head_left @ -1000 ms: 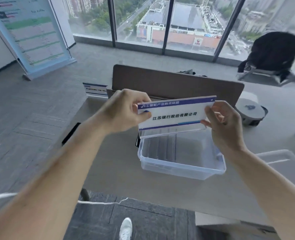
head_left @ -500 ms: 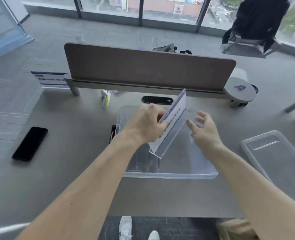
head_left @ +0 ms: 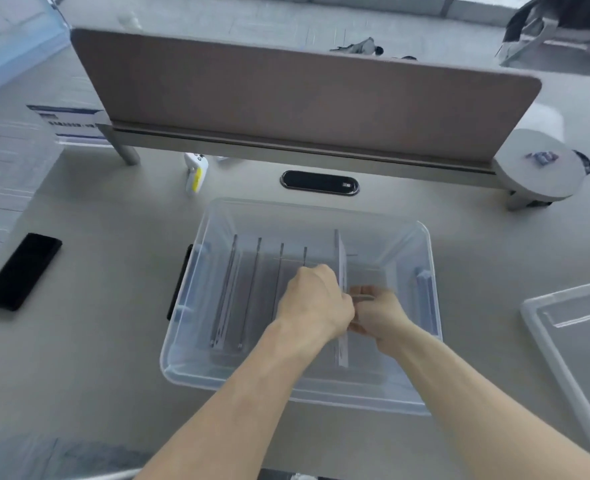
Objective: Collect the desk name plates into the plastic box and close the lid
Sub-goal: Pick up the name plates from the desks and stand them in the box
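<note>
Both of your hands are down inside the clear plastic box point(head_left: 421, 237), which sits open on the desk point(head_left: 96, 341) in front of you. Your left hand point(head_left: 316, 303) is closed around the near part of a name plate point(head_left: 340, 258), which stands on edge and runs from near to far through the right half of the box. Your right hand point(head_left: 378, 315) is just right of that plate, fingers curled toward it; motion blur hides whether they actually pinch it. The two hands touch or nearly touch across the plate.

Left of your left hand, four more plates point(head_left: 255, 289) stand on edge in a row inside the box, parallel to the one you hold.

The lid point(head_left: 584, 327) lies flat on the desk to the right, apart from the box. Another name plate point(head_left: 72, 124) stands at the far left, beside the leg of the brown divider panel point(head_left: 304, 98). A black phone point(head_left: 20, 270) lies on the desk well to the left of the box.
</note>
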